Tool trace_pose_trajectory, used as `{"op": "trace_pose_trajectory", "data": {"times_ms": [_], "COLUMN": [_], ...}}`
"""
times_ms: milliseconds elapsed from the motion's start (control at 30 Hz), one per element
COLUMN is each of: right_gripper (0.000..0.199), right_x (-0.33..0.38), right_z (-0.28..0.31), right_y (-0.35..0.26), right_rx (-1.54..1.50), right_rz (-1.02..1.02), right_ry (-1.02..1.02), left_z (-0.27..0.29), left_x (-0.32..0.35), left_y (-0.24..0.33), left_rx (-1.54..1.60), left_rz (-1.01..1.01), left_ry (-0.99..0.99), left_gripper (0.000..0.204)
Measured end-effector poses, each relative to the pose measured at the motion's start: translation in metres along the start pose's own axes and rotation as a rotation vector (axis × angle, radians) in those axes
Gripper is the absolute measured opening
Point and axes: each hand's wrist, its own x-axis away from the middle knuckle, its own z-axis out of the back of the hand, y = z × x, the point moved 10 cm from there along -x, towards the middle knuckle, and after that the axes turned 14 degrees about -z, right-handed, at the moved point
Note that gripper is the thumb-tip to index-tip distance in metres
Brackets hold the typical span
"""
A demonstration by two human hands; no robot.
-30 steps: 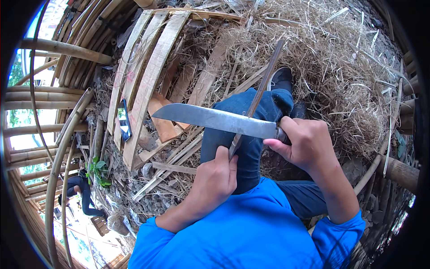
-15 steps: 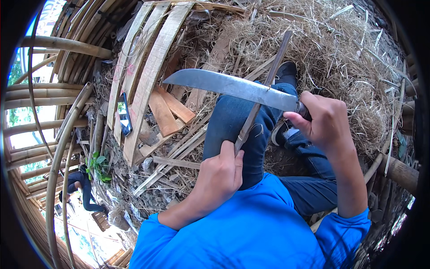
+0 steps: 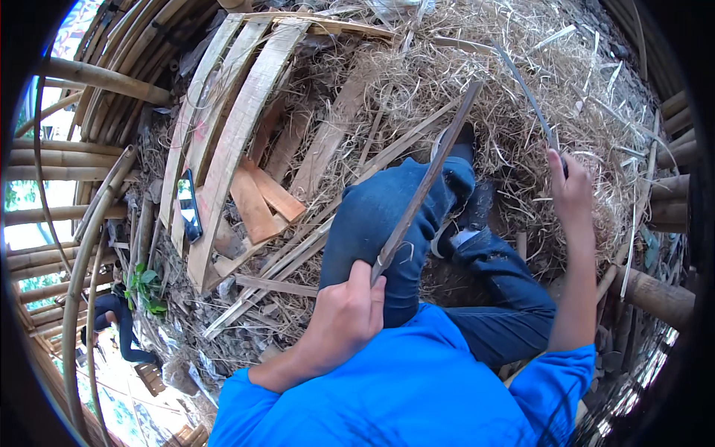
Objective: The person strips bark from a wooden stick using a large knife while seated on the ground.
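My left hand (image 3: 345,316) is closed round the near end of a thin dark wooden stick (image 3: 418,201). The stick slants up and away to the right, across my bent knee in blue jeans (image 3: 365,220). Out to the right, my right hand (image 3: 572,186) grips the handle of a machete (image 3: 527,91). Its blade now shows nearly edge-on, pointing away and to the left, apart from the stick. The handle is mostly hidden in my fingers. A small pale curl of shaving (image 3: 406,253) lies on the jeans beside the stick.
Dry shavings (image 3: 514,141) heap over the ground ahead. A slatted wooden frame (image 3: 249,127) lies at left, with a phone (image 3: 191,208) on it and short wood blocks (image 3: 257,205) beside it. Bamboo poles (image 3: 67,156) wall the left side; another person (image 3: 123,328) is beyond.
The machete has come off the stick and swung right and away, its blade turning from broadside to nearly edge-on. My left hand still holds the stick; the whole view has shifted slightly.
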Motion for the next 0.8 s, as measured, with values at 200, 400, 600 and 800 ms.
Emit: {"op": "trace_pose_trajectory", "data": {"times_ms": [200,400,600,800], "right_gripper": [0.049,0.045,0.049,0.052], "right_x": [0.055,0.133,0.153,0.152], "right_z": [0.007,0.003,-0.009,-0.009], "right_y": [-0.065,-0.151,-0.162,-0.155], "right_rx": [-0.405,-0.262,-0.102,-0.059], "right_rz": [0.081,0.455,0.509,0.522], "right_ry": [-0.116,-0.281,-0.298,-0.253], "left_z": [0.000,-0.002,0.000,-0.001], "left_x": [0.001,-0.002,0.000,0.002], "left_y": [-0.004,0.000,0.000,0.001], "left_rx": [0.013,-0.047,-0.135,-0.152], "left_rz": [0.032,0.025,-0.016,0.011], "left_ry": [-0.043,-0.053,-0.033,-0.012], "left_gripper": [0.011,0.019,0.019,0.015]}}
